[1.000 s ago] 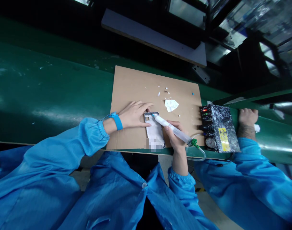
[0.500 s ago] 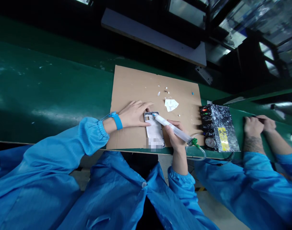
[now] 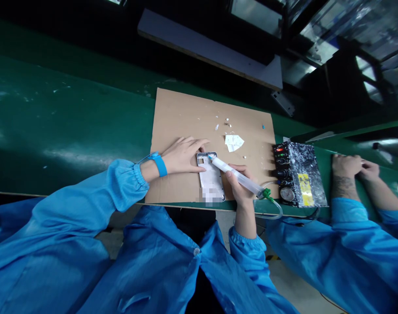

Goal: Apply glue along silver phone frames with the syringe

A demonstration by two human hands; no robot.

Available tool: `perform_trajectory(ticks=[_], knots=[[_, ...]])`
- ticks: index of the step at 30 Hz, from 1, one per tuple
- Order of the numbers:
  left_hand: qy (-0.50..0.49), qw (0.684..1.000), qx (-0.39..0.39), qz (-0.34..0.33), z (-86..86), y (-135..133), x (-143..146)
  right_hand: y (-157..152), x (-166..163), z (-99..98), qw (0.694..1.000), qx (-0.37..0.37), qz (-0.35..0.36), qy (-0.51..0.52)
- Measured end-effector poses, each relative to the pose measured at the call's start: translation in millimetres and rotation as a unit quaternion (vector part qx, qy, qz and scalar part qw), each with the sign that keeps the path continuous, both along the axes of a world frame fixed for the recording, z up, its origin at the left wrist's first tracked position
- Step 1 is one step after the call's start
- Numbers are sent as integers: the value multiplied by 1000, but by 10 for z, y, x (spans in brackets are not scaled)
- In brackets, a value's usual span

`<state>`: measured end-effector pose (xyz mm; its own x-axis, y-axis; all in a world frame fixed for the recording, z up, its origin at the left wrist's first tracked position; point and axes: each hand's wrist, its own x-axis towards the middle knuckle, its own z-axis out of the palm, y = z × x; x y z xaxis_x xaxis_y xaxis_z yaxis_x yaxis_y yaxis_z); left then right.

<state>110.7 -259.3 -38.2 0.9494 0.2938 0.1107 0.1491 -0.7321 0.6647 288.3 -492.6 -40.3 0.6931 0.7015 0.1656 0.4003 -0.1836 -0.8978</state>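
A pale phone housing lies on a brown cardboard sheet, its lower end blurred out. My left hand steadies its upper left corner, thumb along the left edge and fingers curved round the top. In my right hand is a white dispensing syringe, gripped round the barrel and tilted. Its blue tip touches or hovers just over the housing's upper end; I cannot tell which. A green fitting joins the syringe's rear to a clear hose.
To the right stands a white-spattered black dispenser box with a gauge and lit display. A paper scrap and small white bits lie on the cardboard. Past the box, a co-worker's hands rest on the green bench.
My hands, the syringe and the housing stay almost where they were. The co-worker's hands have shifted slightly and come closer together.
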Motion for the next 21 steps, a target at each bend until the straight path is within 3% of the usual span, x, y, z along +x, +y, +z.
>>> perform_trajectory(ticks=[21], knots=[[3, 1000, -5, -1, 28, -2, -7, -1, 15, -18, 1000, 15, 2, 11]])
